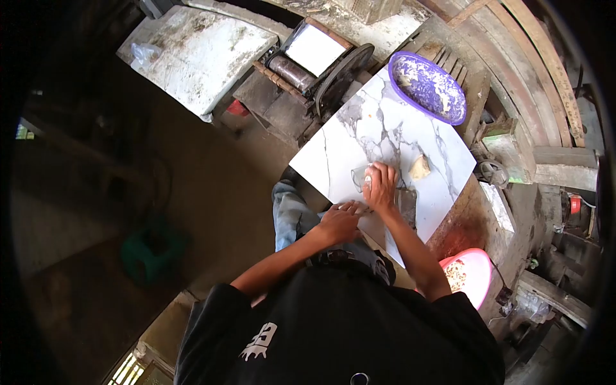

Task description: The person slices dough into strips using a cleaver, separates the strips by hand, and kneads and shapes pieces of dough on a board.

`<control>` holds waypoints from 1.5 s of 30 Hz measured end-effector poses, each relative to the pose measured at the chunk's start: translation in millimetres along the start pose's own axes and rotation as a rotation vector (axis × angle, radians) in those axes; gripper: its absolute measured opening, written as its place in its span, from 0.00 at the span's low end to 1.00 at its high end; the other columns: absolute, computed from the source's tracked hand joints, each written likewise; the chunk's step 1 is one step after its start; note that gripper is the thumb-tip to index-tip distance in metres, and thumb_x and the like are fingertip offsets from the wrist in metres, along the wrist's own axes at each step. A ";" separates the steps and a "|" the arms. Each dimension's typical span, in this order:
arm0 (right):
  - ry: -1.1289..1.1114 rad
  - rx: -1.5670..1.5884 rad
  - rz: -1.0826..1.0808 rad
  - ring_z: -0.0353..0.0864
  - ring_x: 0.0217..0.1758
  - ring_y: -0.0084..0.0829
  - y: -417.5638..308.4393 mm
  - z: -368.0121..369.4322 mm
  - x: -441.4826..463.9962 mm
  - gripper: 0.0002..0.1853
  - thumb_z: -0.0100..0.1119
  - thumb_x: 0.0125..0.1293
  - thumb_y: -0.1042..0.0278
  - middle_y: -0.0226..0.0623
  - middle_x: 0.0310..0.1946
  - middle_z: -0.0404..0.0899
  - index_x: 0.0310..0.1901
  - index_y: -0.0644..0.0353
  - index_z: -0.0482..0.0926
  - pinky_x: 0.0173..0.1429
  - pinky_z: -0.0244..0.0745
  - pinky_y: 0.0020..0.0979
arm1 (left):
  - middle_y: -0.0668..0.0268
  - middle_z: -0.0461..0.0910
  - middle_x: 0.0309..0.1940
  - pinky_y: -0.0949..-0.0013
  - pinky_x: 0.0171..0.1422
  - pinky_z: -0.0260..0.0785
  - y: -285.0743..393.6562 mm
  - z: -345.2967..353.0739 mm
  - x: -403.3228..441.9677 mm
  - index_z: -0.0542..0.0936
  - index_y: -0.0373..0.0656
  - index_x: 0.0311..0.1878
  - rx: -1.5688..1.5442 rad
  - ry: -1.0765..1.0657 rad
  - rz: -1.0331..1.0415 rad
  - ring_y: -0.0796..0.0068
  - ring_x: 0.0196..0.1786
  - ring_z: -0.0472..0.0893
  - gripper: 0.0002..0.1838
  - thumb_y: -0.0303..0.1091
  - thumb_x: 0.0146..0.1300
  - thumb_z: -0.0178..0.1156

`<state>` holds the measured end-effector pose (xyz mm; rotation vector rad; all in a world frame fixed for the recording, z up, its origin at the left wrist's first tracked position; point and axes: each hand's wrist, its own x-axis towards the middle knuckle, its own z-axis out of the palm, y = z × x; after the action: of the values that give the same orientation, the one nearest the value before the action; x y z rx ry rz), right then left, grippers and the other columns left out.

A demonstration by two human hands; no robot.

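Note:
My right hand (380, 184) is closed around a clear glass (359, 177) that lies on the white, grey-veined tabletop (350, 144). Only the left end of the glass shows; the fingers cover the rest. My left hand (342, 219) rests at the near edge of the tabletop, its fingers stretched out toward the glass, with nothing visible in them. A pale lump that looks like dough (420, 167) sits just right of my right hand. Beside my right wrist is a dark grey flat patch (406, 204), whose kind I cannot tell.
A purple basin (428, 88) smeared with pale residue stands at the far corner. Beyond the table's left side is a hand-wheel roller machine (314, 61). A pink basin (480, 273) with bits of food is at my right. A green stool (153, 253) stands in shadow at left.

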<state>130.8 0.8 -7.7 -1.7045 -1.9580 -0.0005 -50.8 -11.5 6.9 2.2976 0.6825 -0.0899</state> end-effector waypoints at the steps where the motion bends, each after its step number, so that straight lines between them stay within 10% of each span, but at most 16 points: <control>1: 0.053 -0.064 0.022 0.69 0.52 0.47 -4.2 2.8 -6.1 0.14 0.52 0.55 0.64 0.44 0.50 0.73 0.43 0.58 0.76 0.57 0.62 0.48 | 0.52 0.70 0.64 0.54 0.71 0.60 -1.7 -9.5 -2.4 0.75 0.41 0.60 0.008 -0.004 0.002 0.56 0.68 0.68 0.29 0.49 0.59 0.60; 8: 0.037 -0.198 0.235 0.68 0.55 0.49 -37.2 -9.7 -21.2 0.20 0.50 0.66 0.59 0.45 0.51 0.72 0.56 0.59 0.77 0.59 0.62 0.51 | 0.59 0.83 0.42 0.53 0.54 0.73 -32.1 -56.8 15.4 0.82 0.45 0.45 0.056 0.192 -0.249 0.55 0.48 0.82 0.14 0.43 0.61 0.61; 23: 0.075 -0.193 0.120 0.70 0.59 0.53 -32.9 -8.1 -56.6 0.32 0.68 0.56 0.50 0.48 0.55 0.70 0.57 0.63 0.74 0.64 0.66 0.52 | 0.52 0.83 0.44 0.56 0.54 0.73 -73.2 -61.5 87.7 0.81 0.40 0.49 -0.347 0.193 -0.117 0.49 0.48 0.82 0.14 0.36 0.67 0.52; 45: 0.033 -0.346 0.395 0.72 0.46 0.42 21.3 24.3 102.7 0.13 0.54 0.61 0.66 0.41 0.41 0.73 0.47 0.57 0.75 0.48 0.65 0.43 | 0.52 0.82 0.42 0.53 0.52 0.73 -105.9 -97.1 57.9 0.79 0.41 0.46 -0.402 0.220 -0.226 0.50 0.47 0.81 0.12 0.35 0.66 0.52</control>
<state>135.2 107.6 4.5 -2.2771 -1.6348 -0.2341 -66.6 142.2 -3.3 1.8547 0.9759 0.1832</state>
